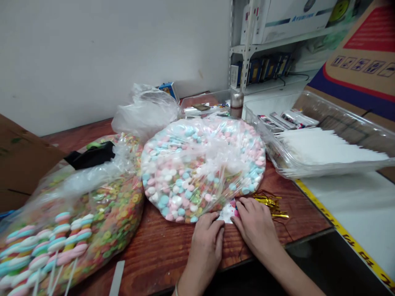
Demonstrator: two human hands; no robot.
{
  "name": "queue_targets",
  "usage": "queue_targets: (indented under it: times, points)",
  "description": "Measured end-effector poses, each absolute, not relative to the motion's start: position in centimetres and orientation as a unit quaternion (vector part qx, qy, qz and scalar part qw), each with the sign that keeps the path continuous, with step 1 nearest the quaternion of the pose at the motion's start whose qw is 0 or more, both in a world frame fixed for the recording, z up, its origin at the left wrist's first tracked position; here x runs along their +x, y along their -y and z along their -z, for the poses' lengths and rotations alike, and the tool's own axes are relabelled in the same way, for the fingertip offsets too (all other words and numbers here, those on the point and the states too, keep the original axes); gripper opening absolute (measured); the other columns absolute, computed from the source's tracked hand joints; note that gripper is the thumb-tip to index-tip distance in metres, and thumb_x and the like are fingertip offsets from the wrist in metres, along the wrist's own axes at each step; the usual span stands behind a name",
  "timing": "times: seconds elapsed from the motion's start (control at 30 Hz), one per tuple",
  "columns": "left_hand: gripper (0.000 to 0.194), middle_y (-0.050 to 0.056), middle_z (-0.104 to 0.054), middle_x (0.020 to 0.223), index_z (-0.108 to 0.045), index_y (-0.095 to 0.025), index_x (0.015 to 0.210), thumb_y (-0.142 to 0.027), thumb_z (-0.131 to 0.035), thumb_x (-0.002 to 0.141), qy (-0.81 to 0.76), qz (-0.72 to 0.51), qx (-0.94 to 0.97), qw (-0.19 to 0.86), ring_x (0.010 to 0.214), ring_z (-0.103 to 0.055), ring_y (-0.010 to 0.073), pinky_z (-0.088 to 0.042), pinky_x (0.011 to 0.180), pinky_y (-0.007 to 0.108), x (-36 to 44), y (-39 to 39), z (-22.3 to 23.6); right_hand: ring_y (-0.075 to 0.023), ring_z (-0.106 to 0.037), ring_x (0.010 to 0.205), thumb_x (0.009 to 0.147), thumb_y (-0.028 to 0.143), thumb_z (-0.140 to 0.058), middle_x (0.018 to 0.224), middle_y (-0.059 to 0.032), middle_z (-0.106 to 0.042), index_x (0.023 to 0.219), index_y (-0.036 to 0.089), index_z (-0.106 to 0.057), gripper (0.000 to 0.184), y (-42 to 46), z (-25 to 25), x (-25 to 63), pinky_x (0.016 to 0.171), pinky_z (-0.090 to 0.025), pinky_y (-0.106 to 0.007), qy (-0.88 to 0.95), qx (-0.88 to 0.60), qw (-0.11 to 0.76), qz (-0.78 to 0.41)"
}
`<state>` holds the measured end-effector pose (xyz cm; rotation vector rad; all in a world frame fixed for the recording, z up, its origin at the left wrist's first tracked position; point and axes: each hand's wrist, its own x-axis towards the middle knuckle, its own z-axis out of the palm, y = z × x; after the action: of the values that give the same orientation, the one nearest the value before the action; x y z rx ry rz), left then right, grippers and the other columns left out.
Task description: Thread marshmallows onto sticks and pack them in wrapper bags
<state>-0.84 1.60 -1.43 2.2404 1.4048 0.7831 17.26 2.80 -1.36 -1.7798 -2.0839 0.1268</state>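
A small white-and-pink printed packet [227, 211] lies between my hands, at the near edge of a big clear bag of pastel marshmallows [173, 181]. My left hand [207, 236] has its fingers curled and pressed together at the packet's left end. With bent fingers, my right hand [255, 224] grips the right end, thumb toward the near side. What sits under the fingertips is hidden. Gold metallic twist ties [270, 203] lie just beyond my right hand. Coloured ring-shaped sweets show through the plastic in the middle of the marshmallow bag.
Twisted marshmallow sticks [58, 242] lie on a bag of ring sweets [120, 213] at left, near a black cloth-like item [92, 156]. A clear bin [324, 164] of white sticks stands right. Behind are a metal bottle [237, 105] and a shelf [277, 43]. A pale strip [117, 277] lies in front.
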Motion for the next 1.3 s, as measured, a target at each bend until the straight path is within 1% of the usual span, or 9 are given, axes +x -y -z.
queue_targets:
  times: [0.23,0.47,0.63,0.73,0.83,0.97,1.1,1.17,1.3]
  points:
    - [0.024,0.011,-0.065,0.113,-0.066,-0.021,0.103,-0.012,-0.049,0.089,-0.506,-0.302,0.775,0.229,0.111,-0.058,0.0237,-0.050,0.096,0.043,-1.2,-1.5,1.3,-0.0245,-0.062,0.078,0.087,0.017,-0.055,0.081,-0.0043,-0.064,0.085,0.021,-0.057,0.005,-3.7,1.5,15.7,0.068,-0.041,-0.035,0.722,-0.644,0.216,-0.130]
    - [0.028,0.011,-0.065,0.113,-0.067,-0.022,0.107,-0.011,-0.049,0.089,-0.502,-0.315,0.762,0.261,0.112,-0.058,0.0229,-0.049,0.097,0.043,-1.4,-1.4,1.0,-0.0195,-0.067,0.092,0.082,0.012,-0.050,0.105,-0.0082,-0.067,0.119,0.018,-0.045,0.037,-4.4,2.4,15.2,0.073,-0.050,-0.027,0.689,-0.640,0.280,-0.196]
    - [0.026,0.011,-0.065,0.112,-0.068,-0.021,0.103,-0.011,-0.050,0.088,-0.507,-0.321,0.755,0.266,0.109,-0.059,0.0229,-0.050,0.095,0.042,-1.3,-1.4,1.2,-0.0173,-0.065,0.068,0.084,0.014,-0.049,0.075,-0.0005,-0.066,0.085,0.022,-0.052,0.008,-4.7,2.8,15.0,0.061,-0.047,-0.025,0.687,-0.646,0.277,-0.182]
    - [0.025,0.012,-0.066,0.110,-0.069,-0.020,0.101,-0.011,-0.050,0.088,-0.506,-0.329,0.749,0.274,0.108,-0.059,0.0230,-0.049,0.095,0.042,-1.5,-1.4,1.1,-0.0192,-0.063,0.063,0.091,0.021,-0.048,0.067,-0.0014,-0.064,0.072,0.022,-0.053,0.019,-4.6,3.0,14.9,0.056,-0.041,-0.027,0.694,-0.655,0.260,-0.146]
    - [0.024,0.012,-0.067,0.110,-0.070,-0.020,0.101,-0.014,-0.049,0.089,-0.504,-0.361,0.725,0.301,0.106,-0.059,0.0233,-0.048,0.094,0.040,-1.6,-0.9,0.7,-0.0238,-0.066,0.070,0.096,0.024,-0.041,0.076,-0.0081,-0.071,0.080,0.019,-0.063,0.028,-4.1,3.0,15.1,0.061,-0.042,-0.032,0.697,-0.663,0.251,-0.104]
    - [0.022,0.012,-0.071,0.092,-0.073,-0.019,0.095,-0.031,-0.055,0.088,-0.504,-0.388,0.586,0.502,0.088,-0.063,0.0236,-0.050,0.082,0.038,0.2,0.9,0.3,-0.0307,-0.066,0.101,0.096,0.026,-0.044,0.121,-0.0125,-0.069,0.116,0.017,-0.066,0.031,-2.8,1.6,16.5,0.085,-0.044,-0.041,0.704,-0.644,0.298,-0.027]
    - [0.059,0.015,-0.071,0.095,-0.070,-0.016,0.109,-0.059,-0.072,0.067,-0.294,-0.324,0.253,0.863,0.089,-0.065,0.0265,-0.048,0.082,0.040,4.4,1.6,-0.2,-0.0215,-0.072,0.090,0.096,0.032,-0.047,0.106,-0.0060,-0.076,0.113,0.021,-0.069,0.031,-0.7,-1.0,18.4,0.079,-0.054,-0.027,0.671,-0.616,0.395,-0.119]
    - [0.063,0.014,-0.069,0.103,-0.069,-0.018,0.111,-0.062,-0.072,0.065,-0.187,-0.364,0.132,0.903,0.099,-0.062,0.0266,-0.044,0.090,0.039,6.1,0.9,-1.1,-0.0187,-0.074,0.082,0.094,0.037,-0.051,0.098,-0.0042,-0.078,0.110,0.023,-0.071,0.029,0.2,-2.1,19.2,0.069,-0.056,-0.019,0.621,-0.630,0.417,-0.212]
    - [0.032,0.009,-0.069,0.101,-0.070,-0.019,0.104,-0.038,-0.069,0.079,-0.218,-0.502,0.117,0.829,0.090,-0.062,0.0193,-0.045,0.088,0.033,6.7,-1.1,-3.3,-0.0207,-0.072,0.094,0.090,0.040,-0.058,0.105,-0.0058,-0.076,0.118,0.023,-0.066,0.034,0.5,-3.4,19.8,0.077,-0.057,-0.020,0.531,-0.596,0.463,-0.385]
